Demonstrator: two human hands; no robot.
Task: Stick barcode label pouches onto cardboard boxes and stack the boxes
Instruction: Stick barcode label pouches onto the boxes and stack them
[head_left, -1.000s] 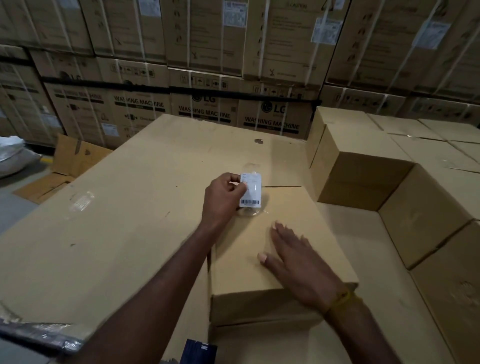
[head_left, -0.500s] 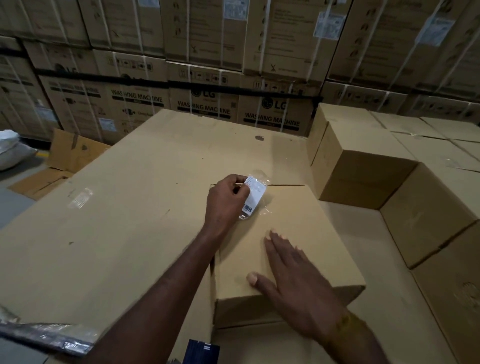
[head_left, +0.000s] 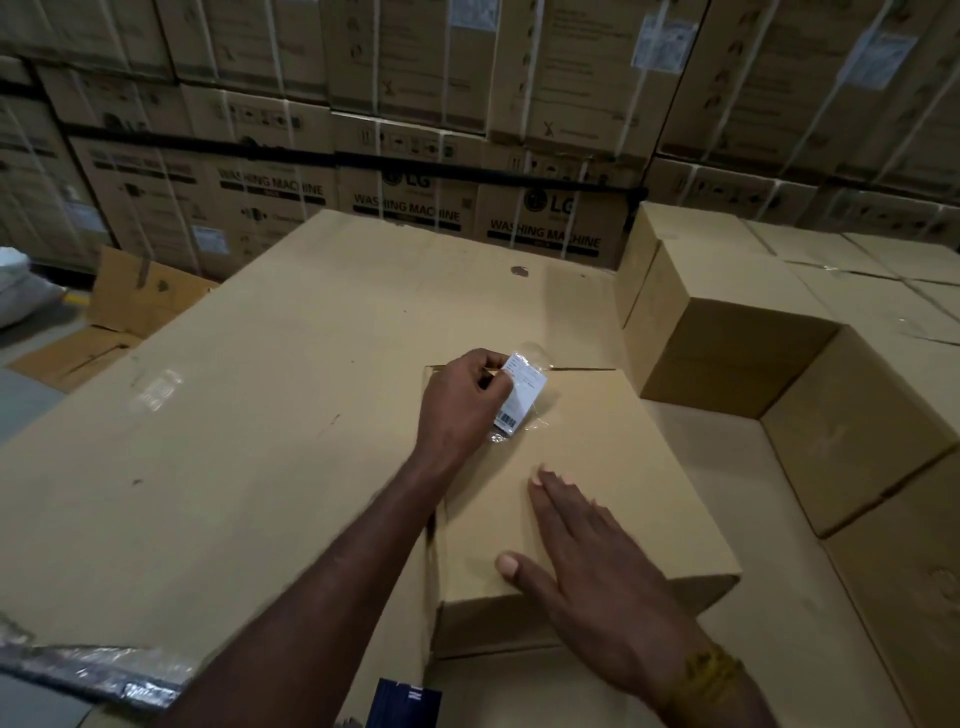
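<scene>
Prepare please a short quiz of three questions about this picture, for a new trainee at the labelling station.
1. True or false: the right hand lies flat on the cardboard box.
2. Which hand holds the label pouch?
A. left
B. right
C. both
3. Fill in: the printing on the big cartons behind the work surface reads "washing ____".

Key:
1. True; its palm rests open on the box top near the front edge.
2. A; the left hand pinches the pouch over the far part of the box top.
3. machine
</scene>
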